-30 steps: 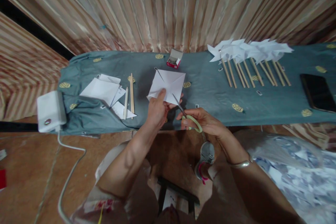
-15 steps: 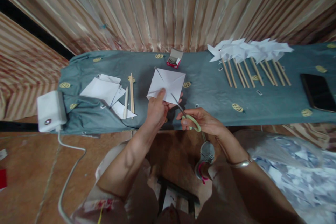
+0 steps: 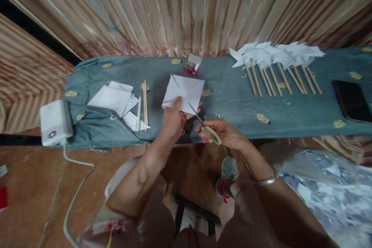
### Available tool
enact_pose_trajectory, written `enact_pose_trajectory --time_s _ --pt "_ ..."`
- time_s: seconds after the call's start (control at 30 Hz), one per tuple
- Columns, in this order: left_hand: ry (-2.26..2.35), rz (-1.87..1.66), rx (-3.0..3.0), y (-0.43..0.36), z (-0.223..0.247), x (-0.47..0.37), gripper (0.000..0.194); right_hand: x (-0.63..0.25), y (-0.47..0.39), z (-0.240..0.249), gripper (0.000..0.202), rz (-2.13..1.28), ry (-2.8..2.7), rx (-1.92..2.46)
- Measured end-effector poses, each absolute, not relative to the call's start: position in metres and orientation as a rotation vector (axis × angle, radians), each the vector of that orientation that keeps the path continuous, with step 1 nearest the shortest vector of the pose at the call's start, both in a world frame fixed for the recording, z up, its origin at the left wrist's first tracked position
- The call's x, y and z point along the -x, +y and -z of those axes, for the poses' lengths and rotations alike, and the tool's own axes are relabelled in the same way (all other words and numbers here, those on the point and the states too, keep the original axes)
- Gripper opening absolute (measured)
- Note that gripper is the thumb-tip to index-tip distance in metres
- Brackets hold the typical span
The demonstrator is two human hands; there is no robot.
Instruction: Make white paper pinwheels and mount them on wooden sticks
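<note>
Left hand [image 3: 174, 122] has a closed grip on the near edge of a creased white paper square [image 3: 183, 89], thumb on top, holding it over the near-middle of the desk [image 3: 232, 100], which is covered in a teal cloth. Right hand [image 3: 225, 133] is just to the right of it, fingers closed through the green handles of a pair of scissors [image 3: 205, 124], and the blades point up-left into the near right corner of the paper; how far apart the blades are, I can't tell. Left of the paper there's a loose pile of white sheets [image 3: 114, 100] with a couple of wooden sticks [image 3: 144, 102] beside it. Far side, just behind the paper, sits a small open box of pins [image 3: 192, 65]. Far right has a row of finished white pinwheels [image 3: 276, 62] on sticks, and a dark phone [image 3: 351, 100] further right. A white box with a cable [image 3: 55, 122] sits at the left end.
</note>
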State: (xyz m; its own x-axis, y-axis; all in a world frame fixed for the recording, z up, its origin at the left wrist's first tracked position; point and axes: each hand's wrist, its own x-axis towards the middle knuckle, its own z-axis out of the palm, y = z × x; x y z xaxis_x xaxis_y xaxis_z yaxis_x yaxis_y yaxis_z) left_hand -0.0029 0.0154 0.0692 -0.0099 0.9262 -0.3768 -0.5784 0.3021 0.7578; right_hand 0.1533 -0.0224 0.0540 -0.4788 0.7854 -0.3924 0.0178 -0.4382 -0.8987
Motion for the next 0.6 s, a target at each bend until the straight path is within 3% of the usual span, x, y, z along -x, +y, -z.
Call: enact_pose_trajectory --time_s 0.6 --pt "1.031 -1.203 -0.47 0.011 -0.0695 -0.0001 0.035 -0.1505 -0.0228 -0.06 0.054 -1.92 -1.262 1.208"
